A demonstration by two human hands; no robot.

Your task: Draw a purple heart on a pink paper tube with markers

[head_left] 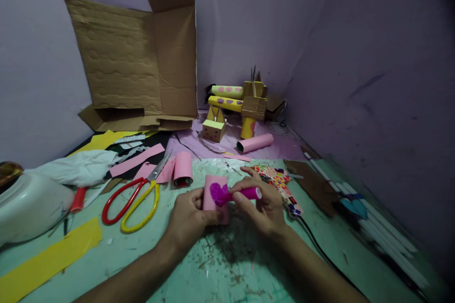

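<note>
At the centre of the green table [106, 265], the left hand [188, 218] grips a pink paper roll [215, 199] from its left side, fingers closed around it and thumb across its lower front, so the roll stands just above the tabletop. On the face of the roll is a purple heart [217, 192], partly coloured in. The right hand [261, 206] pinches a pink marker [241, 194] between thumb and fingers, with its tip touching the heart and its barrel lying nearly level, pointing right. Just left of the hands lie scissors [131, 201] with 1 red and 1 yellow handle, blades shut and aimed toward a second pink roll [183, 169] standing behind the held one. A yellow paper strip [46, 260] lies at the lower left. Behind the right hand sits a patterned paper piece [280, 182]. Against the back wall leans a flattened cardboard box [138, 61], with a small paper-roll model [241, 102] to its right.
</note>
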